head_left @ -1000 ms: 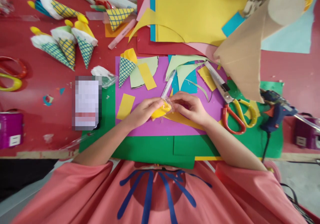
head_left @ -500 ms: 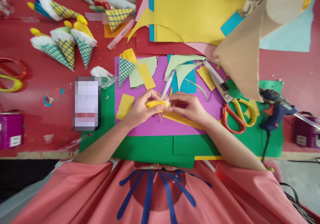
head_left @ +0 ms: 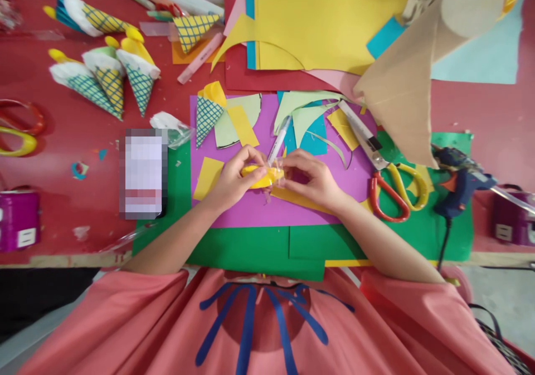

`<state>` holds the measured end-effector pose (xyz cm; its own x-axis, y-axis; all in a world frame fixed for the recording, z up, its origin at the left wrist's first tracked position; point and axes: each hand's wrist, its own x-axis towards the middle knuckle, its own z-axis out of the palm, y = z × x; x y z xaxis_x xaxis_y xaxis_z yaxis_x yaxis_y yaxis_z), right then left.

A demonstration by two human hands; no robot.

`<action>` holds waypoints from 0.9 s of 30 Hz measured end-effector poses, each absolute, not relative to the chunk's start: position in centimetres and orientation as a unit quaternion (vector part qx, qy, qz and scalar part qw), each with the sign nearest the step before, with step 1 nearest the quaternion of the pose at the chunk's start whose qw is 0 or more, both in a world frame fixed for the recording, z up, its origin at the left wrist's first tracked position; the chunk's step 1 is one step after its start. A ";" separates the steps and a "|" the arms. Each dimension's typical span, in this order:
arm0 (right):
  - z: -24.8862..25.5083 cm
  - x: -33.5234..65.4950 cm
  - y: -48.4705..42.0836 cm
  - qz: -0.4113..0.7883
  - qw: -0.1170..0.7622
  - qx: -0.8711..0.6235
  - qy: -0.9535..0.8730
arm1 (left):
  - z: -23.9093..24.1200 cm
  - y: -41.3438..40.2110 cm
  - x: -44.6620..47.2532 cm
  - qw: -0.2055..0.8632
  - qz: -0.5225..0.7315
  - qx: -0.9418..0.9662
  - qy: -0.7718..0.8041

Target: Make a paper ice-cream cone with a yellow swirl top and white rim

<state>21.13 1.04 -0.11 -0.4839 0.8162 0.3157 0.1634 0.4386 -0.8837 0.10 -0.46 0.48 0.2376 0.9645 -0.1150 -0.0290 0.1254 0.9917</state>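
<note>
My left hand (head_left: 229, 180) is closed round a soft yellow lump (head_left: 258, 180), thumb on top and fingers behind. Clear plastic wrap (head_left: 277, 173) bunches at the lump's right end, and the fingers of my right hand (head_left: 315, 179) pinch it. I cannot tell whether the wrap covers the whole lump. Both hands are over a purple sheet (head_left: 234, 213). Just behind them lies a white marker (head_left: 279, 140). Close by are a small patterned paper cone (head_left: 208, 120) with a yellow top, yellow paper strips (head_left: 209, 177) and pale green paper offcuts (head_left: 307, 120).
Large scissors (head_left: 387, 177) and a blue glue gun (head_left: 460, 183) with its cord lie to the right. A phone (head_left: 143, 174) is at the left. Finished-looking cones (head_left: 111, 79), a big yellow sheet (head_left: 330, 18) and a brown cardboard cone (head_left: 405, 74) are farther back. Green sheets (head_left: 251, 247) lie in front.
The plastic at the lump's right end looks more spread out between my hands, and more of the yellow shows. My right fingers have shifted slightly. The other things stay put.
</note>
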 end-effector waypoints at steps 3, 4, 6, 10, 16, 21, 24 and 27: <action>-0.2 21.0 0.8 0.417 0.381 -0.315 -0.762 | 0.7 -0.4 0.4 0.564 0.416 0.555 0.448; -0.2 21.0 0.8 0.414 0.379 -0.314 -0.766 | 0.7 -0.4 0.4 0.561 0.414 0.561 0.446; -0.3 21.0 0.8 0.405 0.377 -0.309 -0.773 | 0.6 -0.4 0.4 0.559 0.410 0.568 0.445; -0.4 21.0 0.7 0.374 0.378 -0.300 -0.792 | 0.4 -0.4 0.3 0.551 0.392 0.584 0.450; -0.3 21.0 0.5 0.354 0.372 -0.302 -0.803 | 0.6 -0.2 0.3 0.565 0.377 0.575 0.456; 0.0 21.1 0.5 0.358 0.369 -0.321 -0.795 | 1.2 -0.2 0.5 0.588 0.371 0.535 0.480; 0.2 21.4 0.6 0.370 0.366 -0.348 -0.780 | 1.3 -0.3 0.6 0.592 0.384 0.510 0.493; 0.4 21.5 0.7 0.366 0.374 -0.370 -0.768 | 1.2 -0.4 0.5 0.585 0.398 0.500 0.500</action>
<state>21.51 0.72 0.36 -0.4467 0.8419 0.3026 0.2947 0.4578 -0.8388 0.50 -0.44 1.18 0.1846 0.9648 -0.1875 0.0342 0.1844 0.9823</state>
